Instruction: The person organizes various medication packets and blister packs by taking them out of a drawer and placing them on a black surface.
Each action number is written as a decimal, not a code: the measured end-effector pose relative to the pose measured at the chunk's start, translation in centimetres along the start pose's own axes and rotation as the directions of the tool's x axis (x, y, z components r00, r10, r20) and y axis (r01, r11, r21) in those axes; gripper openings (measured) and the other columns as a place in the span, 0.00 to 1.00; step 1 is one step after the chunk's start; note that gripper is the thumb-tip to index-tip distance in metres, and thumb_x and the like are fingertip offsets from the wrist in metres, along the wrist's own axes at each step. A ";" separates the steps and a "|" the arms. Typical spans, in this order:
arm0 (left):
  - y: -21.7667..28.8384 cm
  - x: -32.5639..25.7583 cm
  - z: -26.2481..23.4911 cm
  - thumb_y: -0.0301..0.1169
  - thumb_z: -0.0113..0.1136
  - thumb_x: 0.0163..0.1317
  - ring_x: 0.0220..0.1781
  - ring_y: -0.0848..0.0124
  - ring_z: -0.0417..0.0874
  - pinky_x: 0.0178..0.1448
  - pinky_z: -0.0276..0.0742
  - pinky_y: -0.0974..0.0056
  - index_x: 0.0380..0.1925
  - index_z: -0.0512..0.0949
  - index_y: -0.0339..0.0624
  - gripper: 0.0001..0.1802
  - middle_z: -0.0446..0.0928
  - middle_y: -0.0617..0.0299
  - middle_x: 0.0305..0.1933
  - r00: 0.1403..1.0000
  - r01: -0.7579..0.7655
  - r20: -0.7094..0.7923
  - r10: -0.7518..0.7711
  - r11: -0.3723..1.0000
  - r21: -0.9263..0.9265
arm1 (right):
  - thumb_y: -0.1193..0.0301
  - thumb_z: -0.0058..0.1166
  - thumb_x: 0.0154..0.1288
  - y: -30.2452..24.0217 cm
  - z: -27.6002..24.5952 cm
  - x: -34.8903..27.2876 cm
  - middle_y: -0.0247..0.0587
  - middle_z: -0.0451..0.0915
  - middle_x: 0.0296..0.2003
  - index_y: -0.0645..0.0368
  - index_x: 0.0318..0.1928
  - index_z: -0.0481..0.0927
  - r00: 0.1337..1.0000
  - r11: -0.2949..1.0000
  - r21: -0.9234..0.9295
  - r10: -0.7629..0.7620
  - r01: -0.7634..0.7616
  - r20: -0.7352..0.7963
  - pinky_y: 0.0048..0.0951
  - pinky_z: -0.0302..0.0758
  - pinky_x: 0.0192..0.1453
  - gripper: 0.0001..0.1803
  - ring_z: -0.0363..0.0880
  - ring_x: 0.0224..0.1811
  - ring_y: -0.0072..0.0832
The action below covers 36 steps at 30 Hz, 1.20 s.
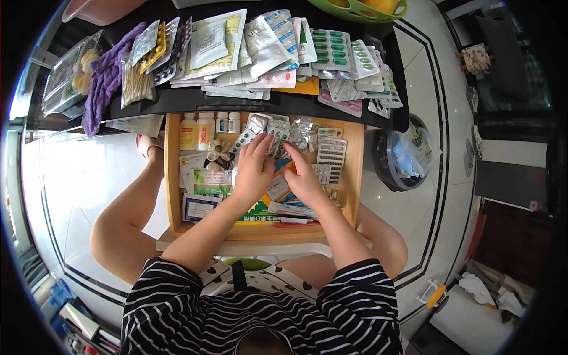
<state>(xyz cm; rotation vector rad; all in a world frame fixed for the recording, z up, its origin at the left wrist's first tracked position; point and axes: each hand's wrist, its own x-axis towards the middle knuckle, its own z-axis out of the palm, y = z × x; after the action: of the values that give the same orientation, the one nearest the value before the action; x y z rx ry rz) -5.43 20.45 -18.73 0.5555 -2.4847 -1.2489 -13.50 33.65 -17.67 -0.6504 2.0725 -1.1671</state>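
nearest the camera was the person's striped black-and-white top, and from it two bare forearms reached forward into an open wooden drawer. both hands lay side by side in the drawer's middle. the left hand rested palm down with its fingers spread a little, the fingertips touching a silver blister strip; it was not closed around the strip. the right hand also lay flat with loose fingers, its fingertips on the same strip, whether it pinched anything could not be told. the strip was a foil sheet of small pill pockets, shiny and grey, lying flat near the drawer's back among other medicine packs.

in the drawer to the left of the hands lay several paper sachets, white with green and blue print. to the right sat one white blister card with rows of round tablets. at the back left corner stood four small bottles: two taller with pale yellow bodies, two shorter and white.

farther off, on the dark table top above the drawer, a wide heap of blister packs and sachets lay overlapped, too many to count. one purple cloth hung over the table's left edge. one green basket stood at the far rim. on the floor to the right was one dark round bin.
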 end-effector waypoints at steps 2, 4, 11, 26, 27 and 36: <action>0.8 0.1 -0.2 0.21 0.54 0.58 0.56 0.51 0.70 0.56 0.71 0.56 0.62 0.66 0.39 0.28 0.69 0.47 0.56 0.997 0.078 -0.016 -0.081 0.987 -0.142 | 0.78 0.47 0.63 -0.2 0.0 0.0 0.48 0.60 0.67 0.57 0.65 0.63 0.997 0.998 0.002 -0.070 0.070 -0.024 0.36 0.62 0.67 0.28 0.57 0.70 0.43; 1.1 0.1 -0.3 0.21 0.54 0.58 0.54 0.52 0.72 0.53 0.73 0.58 0.63 0.64 0.40 0.30 0.70 0.47 0.53 0.987 0.150 -0.022 -0.162 0.948 -0.279 | 0.79 0.47 0.63 -0.4 0.1 0.1 0.48 0.62 0.65 0.57 0.64 0.65 0.998 0.998 0.018 -0.063 0.064 -0.014 0.35 0.64 0.65 0.27 0.59 0.68 0.43; -0.2 0.2 0.1 0.20 0.53 0.60 0.51 0.56 0.75 0.47 0.74 0.61 0.59 0.64 0.38 0.25 0.71 0.49 0.49 0.980 0.198 0.031 -0.198 0.932 -0.304 | 0.78 0.48 0.64 -0.9 -0.1 0.2 0.44 0.68 0.60 0.59 0.61 0.68 1.000 0.993 0.117 -0.019 0.017 0.017 0.29 0.70 0.56 0.23 0.72 0.58 0.35; 1.2 0.1 0.0 0.22 0.43 0.68 0.50 0.74 0.73 0.50 0.73 0.69 0.64 0.59 0.38 0.23 0.71 0.59 0.54 0.893 0.398 0.237 -0.381 0.429 -0.811 | 0.79 0.51 0.66 -1.4 -0.5 0.0 0.43 0.77 0.47 0.62 0.58 0.63 0.986 0.942 0.326 -0.031 0.085 -0.165 0.23 0.72 0.50 0.21 0.75 0.46 0.22; 1.7 0.1 -0.1 0.21 0.41 0.68 0.51 0.75 0.74 0.51 0.73 0.69 0.64 0.59 0.39 0.23 0.70 0.60 0.55 0.877 0.433 0.276 -0.394 0.396 -0.809 | 0.81 0.50 0.66 -1.6 -0.3 -0.2 0.43 0.77 0.46 0.63 0.59 0.62 0.989 0.950 0.307 -0.020 0.063 -0.144 0.22 0.73 0.49 0.22 0.76 0.44 0.22; 3.1 -1.0 -3.2 0.23 0.45 0.67 0.35 0.81 0.62 0.41 0.66 0.75 0.67 0.57 0.37 0.28 0.69 0.65 0.45 0.941 0.335 0.218 -0.260 0.611 -0.717 | 0.82 0.52 0.63 -5.2 0.0 -2.0 0.43 0.77 0.44 0.62 0.59 0.58 0.981 0.939 0.329 -0.045 0.106 -0.186 0.20 0.73 0.43 0.26 0.76 0.40 0.20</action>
<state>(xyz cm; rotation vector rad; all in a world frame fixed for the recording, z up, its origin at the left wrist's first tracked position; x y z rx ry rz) -3.74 20.39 -14.49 0.6929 -1.6914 -2.2954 -11.66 32.57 -12.47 -0.4781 1.9325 -1.6306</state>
